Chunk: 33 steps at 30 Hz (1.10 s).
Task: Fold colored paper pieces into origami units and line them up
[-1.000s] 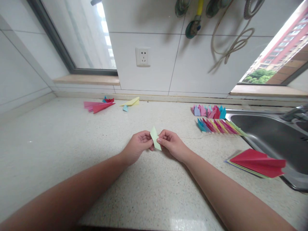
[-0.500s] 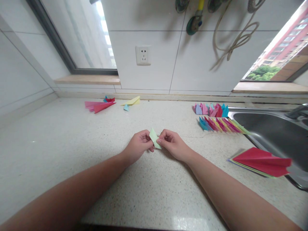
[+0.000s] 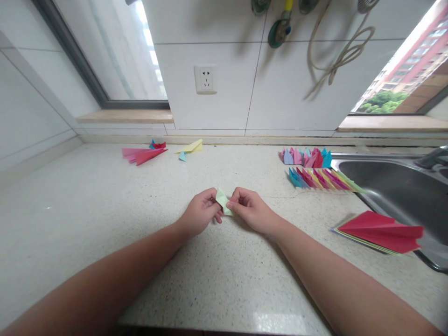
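A small folded piece of pale green paper (image 3: 223, 200) is held between my two hands, just over the middle of the counter (image 3: 196, 289). My left hand (image 3: 201, 212) is closed on its left edge, the thumb and fingertips pinching it. From the right, my right hand (image 3: 252, 210) pinches the lower part of the paper between thumb and forefinger. The folds on the paper's underside are hidden by the fingers.
Rows of colourful folded paper figures (image 3: 318, 179) stand at the right beside the steel sink (image 3: 385, 182). Nearer lies a stack of paper planes with a red one (image 3: 381, 231) on top. Pink paper planes (image 3: 143, 155) and a yellow one (image 3: 191, 146) lie at the back left.
The green paper has tilted slightly and its top corner looks lower. Both hands keep their grip; my left fingers have shifted a little. The whole view has moved slightly.
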Each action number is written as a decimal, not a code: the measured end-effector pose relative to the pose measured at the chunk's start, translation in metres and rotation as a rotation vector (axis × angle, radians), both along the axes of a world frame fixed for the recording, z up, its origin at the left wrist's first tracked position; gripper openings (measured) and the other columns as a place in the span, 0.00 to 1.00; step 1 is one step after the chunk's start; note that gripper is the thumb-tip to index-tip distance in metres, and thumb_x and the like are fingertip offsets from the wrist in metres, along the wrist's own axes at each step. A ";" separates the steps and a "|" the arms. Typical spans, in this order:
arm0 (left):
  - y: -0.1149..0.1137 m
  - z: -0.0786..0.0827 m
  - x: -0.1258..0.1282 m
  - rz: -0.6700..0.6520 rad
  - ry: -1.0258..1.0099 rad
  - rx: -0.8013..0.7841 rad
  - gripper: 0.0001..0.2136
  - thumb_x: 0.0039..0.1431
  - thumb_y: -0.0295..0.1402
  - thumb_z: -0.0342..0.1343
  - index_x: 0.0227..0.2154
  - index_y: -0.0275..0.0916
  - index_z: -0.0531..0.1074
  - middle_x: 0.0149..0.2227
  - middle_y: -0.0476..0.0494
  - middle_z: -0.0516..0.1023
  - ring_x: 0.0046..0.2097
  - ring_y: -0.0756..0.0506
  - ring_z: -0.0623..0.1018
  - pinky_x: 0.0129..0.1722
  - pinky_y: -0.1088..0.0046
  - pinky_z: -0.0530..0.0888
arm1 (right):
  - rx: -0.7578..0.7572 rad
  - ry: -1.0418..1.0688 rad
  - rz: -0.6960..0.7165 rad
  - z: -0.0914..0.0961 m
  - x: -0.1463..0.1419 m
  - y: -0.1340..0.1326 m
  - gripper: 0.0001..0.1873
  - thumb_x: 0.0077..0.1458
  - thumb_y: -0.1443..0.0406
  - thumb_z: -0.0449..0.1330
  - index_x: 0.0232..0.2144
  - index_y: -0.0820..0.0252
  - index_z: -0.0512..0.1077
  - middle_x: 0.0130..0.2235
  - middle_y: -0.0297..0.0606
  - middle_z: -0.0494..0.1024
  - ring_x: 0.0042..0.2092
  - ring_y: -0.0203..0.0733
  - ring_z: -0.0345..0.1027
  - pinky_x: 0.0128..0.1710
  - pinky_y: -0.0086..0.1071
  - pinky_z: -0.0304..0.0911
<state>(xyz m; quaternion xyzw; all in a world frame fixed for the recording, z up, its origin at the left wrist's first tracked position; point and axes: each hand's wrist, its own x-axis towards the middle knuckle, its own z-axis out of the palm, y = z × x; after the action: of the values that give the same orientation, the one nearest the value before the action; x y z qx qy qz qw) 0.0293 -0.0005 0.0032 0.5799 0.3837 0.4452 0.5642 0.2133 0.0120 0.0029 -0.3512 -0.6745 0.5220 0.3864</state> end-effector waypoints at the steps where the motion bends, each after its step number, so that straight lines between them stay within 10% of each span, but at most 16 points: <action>1: 0.000 0.000 0.000 0.002 -0.008 0.001 0.04 0.53 0.29 0.58 0.27 0.37 0.68 0.24 0.51 0.72 0.22 0.52 0.74 0.22 0.76 0.71 | -0.006 0.011 0.006 0.000 0.000 0.000 0.15 0.56 0.55 0.63 0.27 0.59 0.65 0.27 0.32 0.70 0.29 0.35 0.59 0.30 0.30 0.53; 11: 0.009 -0.008 0.000 -0.065 -0.097 -0.090 0.11 0.53 0.36 0.64 0.35 0.36 0.72 0.33 0.45 0.77 0.35 0.48 0.79 0.36 0.70 0.77 | -0.022 0.015 -0.030 -0.003 0.002 0.003 0.15 0.55 0.55 0.63 0.28 0.58 0.66 0.25 0.31 0.69 0.27 0.34 0.58 0.28 0.30 0.53; 33: 0.005 -0.004 0.001 0.105 -0.142 -0.167 0.12 0.55 0.39 0.63 0.36 0.36 0.70 0.31 0.45 0.76 0.34 0.48 0.78 0.30 0.73 0.75 | 0.090 -0.061 -0.191 -0.005 0.000 0.005 0.11 0.59 0.59 0.59 0.28 0.57 0.65 0.24 0.31 0.70 0.26 0.35 0.60 0.27 0.30 0.54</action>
<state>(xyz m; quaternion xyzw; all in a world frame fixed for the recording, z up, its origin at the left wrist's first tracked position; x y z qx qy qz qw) 0.0305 0.0043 -0.0009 0.4770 0.4086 0.4805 0.6121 0.2134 0.0172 -0.0025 -0.4118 -0.6722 0.4410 0.4291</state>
